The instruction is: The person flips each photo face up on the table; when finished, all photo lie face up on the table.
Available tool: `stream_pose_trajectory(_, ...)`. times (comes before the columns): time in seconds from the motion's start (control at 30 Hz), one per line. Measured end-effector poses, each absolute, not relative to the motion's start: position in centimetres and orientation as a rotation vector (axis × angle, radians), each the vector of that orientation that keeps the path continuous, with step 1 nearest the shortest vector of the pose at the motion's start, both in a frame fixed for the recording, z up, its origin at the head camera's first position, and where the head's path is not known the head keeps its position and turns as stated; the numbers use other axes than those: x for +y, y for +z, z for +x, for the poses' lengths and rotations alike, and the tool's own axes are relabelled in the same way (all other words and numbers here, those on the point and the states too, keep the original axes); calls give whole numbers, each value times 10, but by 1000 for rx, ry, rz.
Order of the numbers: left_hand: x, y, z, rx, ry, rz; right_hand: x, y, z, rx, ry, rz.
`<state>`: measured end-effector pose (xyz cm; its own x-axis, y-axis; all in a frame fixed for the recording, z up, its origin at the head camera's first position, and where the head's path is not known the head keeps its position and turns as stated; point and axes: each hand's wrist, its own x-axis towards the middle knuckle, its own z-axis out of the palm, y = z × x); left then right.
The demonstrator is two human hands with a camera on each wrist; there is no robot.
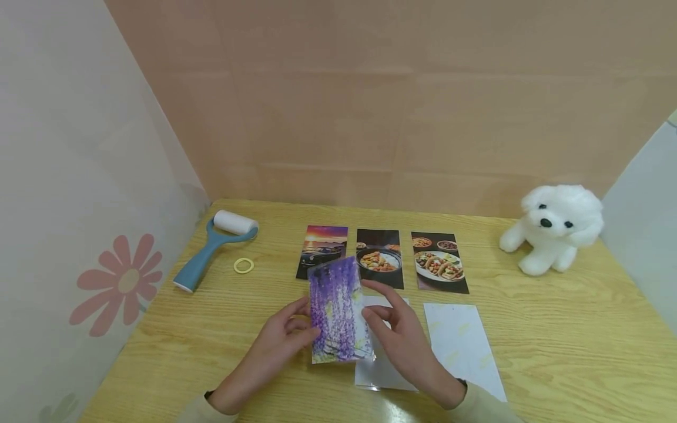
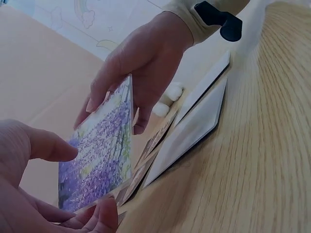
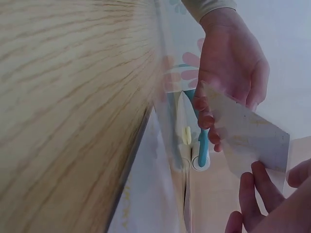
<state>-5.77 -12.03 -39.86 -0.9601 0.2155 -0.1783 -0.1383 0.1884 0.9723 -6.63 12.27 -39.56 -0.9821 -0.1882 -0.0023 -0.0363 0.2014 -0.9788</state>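
A photo card point(image 1: 338, 311) with purple hanging blossoms is held up off the table between both hands. My left hand point(image 1: 282, 341) pinches its left edge, thumb on the printed face, as the left wrist view shows. My right hand point(image 1: 399, 335) grips the opposite edge with thumb and fingers. In the right wrist view the card's back point(image 3: 248, 131) is white with faint yellow marks. Below my right hand lies a white card point(image 1: 386, 370), partly hidden by it. A second white card point(image 1: 465, 346) lies to its right.
Behind the hands lie a sunset car photo point(image 1: 322, 249), a rice dish photo point(image 1: 378, 259) and a taco photo point(image 1: 440, 264). At left are a blue-handled lint roller point(image 1: 211, 249) and a yellow ring point(image 1: 244, 266). A white plush dog point(image 1: 552, 229) sits at right.
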Motion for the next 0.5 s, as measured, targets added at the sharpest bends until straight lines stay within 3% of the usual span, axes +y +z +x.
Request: stream_pose_trajectory(0.5, -132, -394, -58, 2364, 1758, 102, 116, -408, -64, 2780, -1574, -444)
